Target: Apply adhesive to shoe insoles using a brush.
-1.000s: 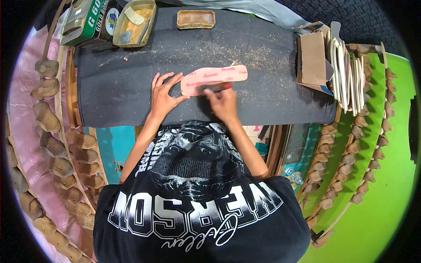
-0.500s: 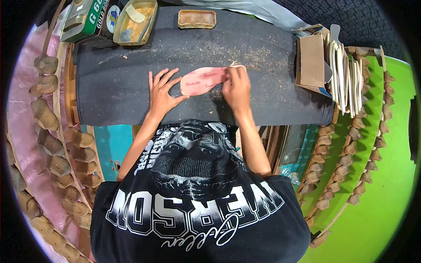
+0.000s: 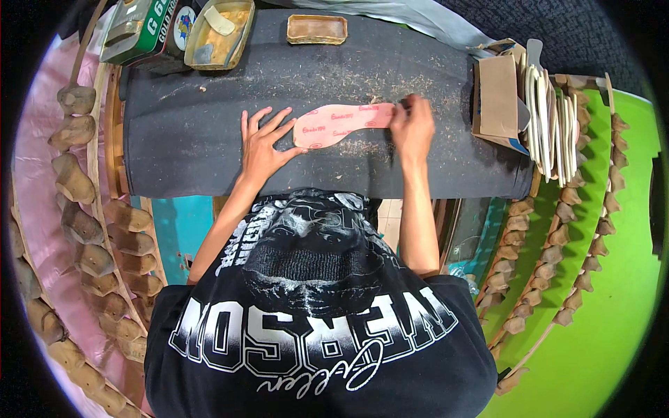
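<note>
A pink shoe insole (image 3: 341,124) with red printing lies flat across the dark work surface, its wide end to the left. My left hand (image 3: 262,150) steadies that wide end between thumb and index finger, the other fingers spread away from it. Over the narrow right end is my right hand (image 3: 416,132), closed with its fingers bent down and partly smeared by motion. It covers the tip of the insole, and whatever its fingers hold, if anything, is hidden.
Shavings litter the dark cloth (image 3: 209,150). At the back stand a green tin (image 3: 143,35), a tray with scrapers (image 3: 240,52) and a small brown dish (image 3: 317,40). A cardboard box (image 3: 493,97) and pale stacked strips (image 3: 543,125) are right. Wooden shoe lasts (image 3: 73,177) line racks on both sides.
My right hand has slid right along the insole to its narrow end, uncovering more of the middle. The insole and my left hand appear slightly farther right.
</note>
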A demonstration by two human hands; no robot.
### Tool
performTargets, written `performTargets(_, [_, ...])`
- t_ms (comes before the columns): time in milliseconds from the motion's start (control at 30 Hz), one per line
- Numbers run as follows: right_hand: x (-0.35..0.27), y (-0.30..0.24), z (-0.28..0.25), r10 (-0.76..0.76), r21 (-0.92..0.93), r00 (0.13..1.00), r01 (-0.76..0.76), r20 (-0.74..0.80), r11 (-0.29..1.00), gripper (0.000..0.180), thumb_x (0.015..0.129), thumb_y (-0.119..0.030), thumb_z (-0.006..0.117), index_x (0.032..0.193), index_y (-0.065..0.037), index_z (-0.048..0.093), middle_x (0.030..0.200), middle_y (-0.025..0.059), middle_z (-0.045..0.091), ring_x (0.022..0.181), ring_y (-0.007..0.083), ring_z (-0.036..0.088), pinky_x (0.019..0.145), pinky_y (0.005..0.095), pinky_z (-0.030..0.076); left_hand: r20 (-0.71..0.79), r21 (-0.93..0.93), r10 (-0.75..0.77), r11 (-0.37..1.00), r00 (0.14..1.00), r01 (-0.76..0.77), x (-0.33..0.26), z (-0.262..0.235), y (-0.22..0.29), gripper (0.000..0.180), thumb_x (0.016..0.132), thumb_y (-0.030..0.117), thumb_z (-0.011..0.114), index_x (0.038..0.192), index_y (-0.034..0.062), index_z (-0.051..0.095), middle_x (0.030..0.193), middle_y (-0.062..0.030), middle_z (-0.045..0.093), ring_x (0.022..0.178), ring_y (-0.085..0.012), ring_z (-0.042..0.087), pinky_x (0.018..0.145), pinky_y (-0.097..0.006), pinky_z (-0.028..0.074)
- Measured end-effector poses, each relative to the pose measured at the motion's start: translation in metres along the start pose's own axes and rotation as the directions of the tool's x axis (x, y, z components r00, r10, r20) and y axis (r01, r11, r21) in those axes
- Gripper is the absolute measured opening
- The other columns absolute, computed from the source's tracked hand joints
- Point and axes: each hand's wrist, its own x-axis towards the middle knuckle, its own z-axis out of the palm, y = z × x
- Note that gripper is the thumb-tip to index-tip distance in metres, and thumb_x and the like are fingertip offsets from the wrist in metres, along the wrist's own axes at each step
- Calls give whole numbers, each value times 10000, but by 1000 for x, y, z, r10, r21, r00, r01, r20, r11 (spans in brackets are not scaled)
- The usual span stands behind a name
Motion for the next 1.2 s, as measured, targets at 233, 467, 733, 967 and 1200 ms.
performTargets(233, [-47, -106, 66, -318, 283, 923, 253, 216, 925, 115, 872, -35, 696, 979, -31, 653, 918, 156, 625, 850, 415, 667, 747, 525, 538, 18, 25, 12, 1000, 1000, -13, 1, 5, -5, 640, 691, 533, 919, 1233, 205, 824, 1482, 79, 672, 1430, -283, 496, 1296, -649, 173])
performTargets(467, [-12, -56, 48, 187, 250, 956, -243, 227, 937, 169, 940, -64, 731, 1053, 22, 640, 940, 199, 666, 804, 428, 685, 740, 491, 567, 16, 5, -10, 1000, 1000, 10, 2, -2, 3, 680, 657, 513, 946, 1247, 198, 821, 1483, 65, 679, 1440, -291, 497, 1299, -636, 173])
performTargets(733, [-26, -84, 55, -224, 200, 946, 179, 233, 963, 108, 918, -36, 717, 999, 2, 657, 953, 196, 680, 865, 383, 699, 774, 477, 559, 2, 8, -11, 1000, 1000, 11, 2, -1, 2, 674, 655, 516, 947, 1233, 192, 827, 1480, 67, 680, 1434, -287, 503, 1297, -635, 177])
performTargets(967, [-25, -73, 58, 64, 369, 954, -175, 294, 913, 199, 918, -118, 767, 1013, 37, 686, 956, 203, 710, 869, 386, 722, 783, 481, 577, -6, -7, -17, 1000, 1000, 17, 3, -2, 3, 641, 666, 510, 938, 1208, 183, 835, 1460, 76, 691, 1417, -273, 506, 1302, -624, 171])
performTargets(1200, [5, -32, 12, 134, 159, 990, -140, 47, 977, 145, 932, -25, 717, 1057, 27, 663, 1001, 202, 711, 904, 421, 721, 801, 486, 576, 4, -15, -25, 1000, 1000, 26, 2, -2, 2, 649, 657, 510, 943, 1204, 178, 837, 1465, 80, 688, 1428, -273, 493, 1307, -620, 157])
